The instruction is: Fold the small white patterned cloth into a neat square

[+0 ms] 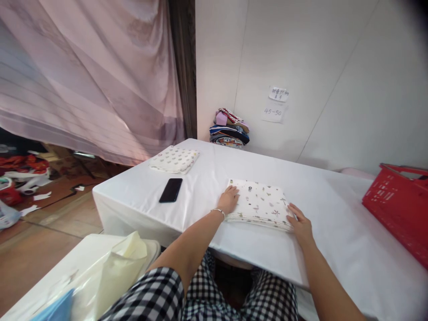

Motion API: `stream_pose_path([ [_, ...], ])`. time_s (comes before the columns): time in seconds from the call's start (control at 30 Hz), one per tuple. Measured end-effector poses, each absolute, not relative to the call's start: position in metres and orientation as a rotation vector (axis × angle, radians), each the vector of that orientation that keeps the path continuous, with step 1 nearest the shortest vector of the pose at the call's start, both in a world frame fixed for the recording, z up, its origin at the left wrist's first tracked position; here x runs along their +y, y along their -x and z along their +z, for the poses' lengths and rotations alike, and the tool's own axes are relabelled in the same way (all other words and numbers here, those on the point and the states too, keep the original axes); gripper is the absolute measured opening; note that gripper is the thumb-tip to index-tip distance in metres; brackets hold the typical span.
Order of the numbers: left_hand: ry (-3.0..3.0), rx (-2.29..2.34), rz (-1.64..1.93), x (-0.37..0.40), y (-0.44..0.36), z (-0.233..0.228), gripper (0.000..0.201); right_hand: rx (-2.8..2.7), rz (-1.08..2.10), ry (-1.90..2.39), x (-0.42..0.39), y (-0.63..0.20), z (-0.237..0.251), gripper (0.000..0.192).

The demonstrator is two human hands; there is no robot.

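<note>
A white folded cloth [259, 203] with small printed plants and animals lies flat on the white-covered table in front of me. Several layers show along its near edge. My left hand [230, 199], with a bracelet at the wrist, rests on its left edge, fingers stretched out. At the opposite edge, my right hand [300, 223] touches the cloth with its fingers extended and slightly apart. A second folded cloth [175, 159], white with a small leaf-like print, lies farther back on the left. Between it and the table's front edge is a black phone [170, 190].
The white tablecloth [207, 169] covers the table. At right stands a red plastic basket [397, 205]. Folded fabrics [230, 129] are piled against the wall, near paper notes [277, 104]. Lower left, a white stool [90, 249] bears plastic bags. A pink curtain [100, 76] hangs behind.
</note>
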State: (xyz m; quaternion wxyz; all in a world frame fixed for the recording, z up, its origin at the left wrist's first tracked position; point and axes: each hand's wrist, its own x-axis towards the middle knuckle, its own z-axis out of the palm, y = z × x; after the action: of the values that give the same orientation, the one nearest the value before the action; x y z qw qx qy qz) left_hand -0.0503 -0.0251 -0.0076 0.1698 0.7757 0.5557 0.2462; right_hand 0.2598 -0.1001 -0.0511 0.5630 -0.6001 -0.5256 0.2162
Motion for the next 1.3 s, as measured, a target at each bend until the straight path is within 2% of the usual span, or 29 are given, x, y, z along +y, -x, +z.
stream_pose_path([
  [0.2, -2.108, 1.648, 0.692, -0.048, 0.033, -0.013, 0.043, -1.085, 0.385, 1.421, -0.097, -0.271, -0.055, 0.044],
  [0.37, -2.022, 1.603, 0.822, -0.065, 0.03, -0.016, 0.039, -1.066, 0.186, 1.531, -0.097, -0.272, -0.05, 0.033],
  [0.6, -1.742, 1.863, 0.887, -0.027, 0.073, -0.005, 0.046, -1.024, 0.269, 1.606, -0.097, -0.273, -0.052, 0.033],
  [0.83, -1.767, 1.809, 0.775, -0.001, 0.078, -0.001, 0.051, -0.958, 0.403, 1.647, -0.094, -0.277, -0.055, 0.039],
  [1.3, -1.781, 1.717, 0.714, 0.028, 0.075, -0.002, 0.037, -0.952, 0.398, 1.645, -0.093, -0.277, -0.056, 0.039],
])
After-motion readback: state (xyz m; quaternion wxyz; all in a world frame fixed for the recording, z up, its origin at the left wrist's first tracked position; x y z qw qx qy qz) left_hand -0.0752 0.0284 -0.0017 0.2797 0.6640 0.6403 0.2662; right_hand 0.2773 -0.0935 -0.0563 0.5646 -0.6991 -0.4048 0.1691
